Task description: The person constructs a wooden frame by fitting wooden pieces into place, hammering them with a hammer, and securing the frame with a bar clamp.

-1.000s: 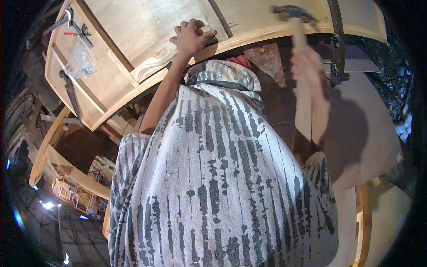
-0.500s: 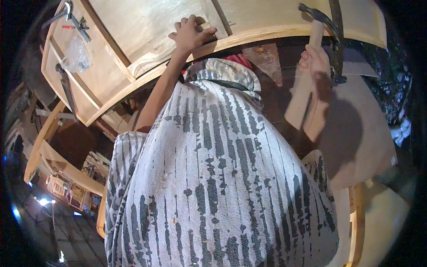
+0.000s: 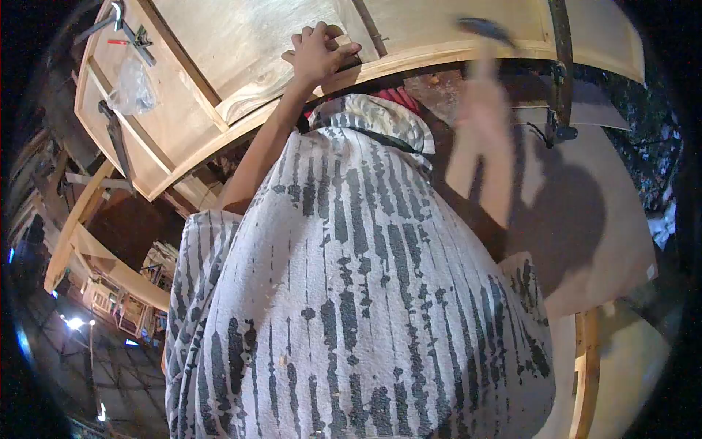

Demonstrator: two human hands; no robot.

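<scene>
My left hand (image 3: 316, 57) is closed around a small wooden block (image 3: 342, 42), pressing it to the pale plywood panel (image 3: 263, 44) just inside its curved wooden edge (image 3: 431, 55). The fingers partly cover the block. Off to the right, my right hand (image 3: 484, 106) grips a claw hammer (image 3: 484, 31) by its wooden handle. Motion smears both the hand and the hammer. The dark hammer head is raised over the panel's edge, apart from the block. Any nail at the block is too small to make out.
A clamp (image 3: 561, 88) grips the panel's right side. On its left part lie a plastic bag (image 3: 134, 86), a metal tool (image 3: 131, 36) and another clamp (image 3: 115, 139). A brown sheet (image 3: 578, 219) stands at right, and curved wooden pieces (image 3: 80, 234) at left.
My right hand has swung the hammer leftward, its head now nearer the block. My left hand still holds the block in the same place. The view has shifted slightly.
</scene>
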